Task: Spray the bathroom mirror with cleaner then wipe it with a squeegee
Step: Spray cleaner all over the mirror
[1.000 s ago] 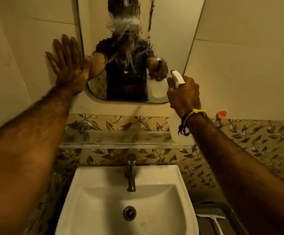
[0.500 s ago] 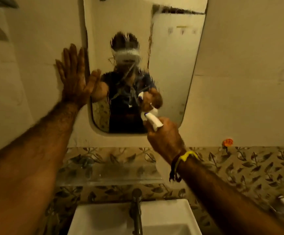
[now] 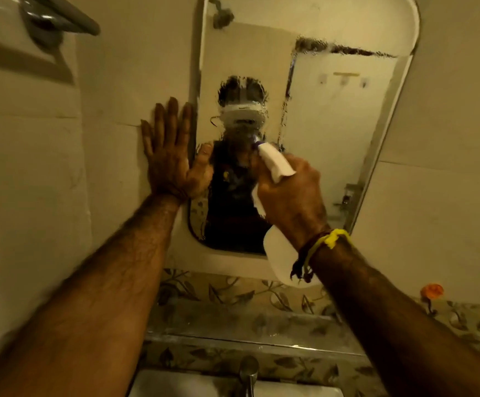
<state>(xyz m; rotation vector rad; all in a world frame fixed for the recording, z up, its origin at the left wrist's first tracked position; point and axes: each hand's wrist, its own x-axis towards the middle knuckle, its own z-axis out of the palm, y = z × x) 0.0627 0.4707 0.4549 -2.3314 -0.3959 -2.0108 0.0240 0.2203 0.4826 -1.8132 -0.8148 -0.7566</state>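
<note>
In front of the mirror, the right hand grasps the white spray bottle with its fingers curled around the neck, and the purple nozzle points at the middle of the glass, very near it. Compared with 1 second ago, this hand has moved up and to the left, from the lower right corner of the mirror toward its centre, so the spraying now reaches a new zone. Wet drops and streaks already blur the reflection in the central part, while the right part of the glass looks mostly dry. The left hand stays flat on the wall tile just beside the left edge of the mirror, fingers straight and holding nothing. I judge that the spraying step is not finished. The squeegee is not visible now. Below are the tap and the glass shelf.
</note>
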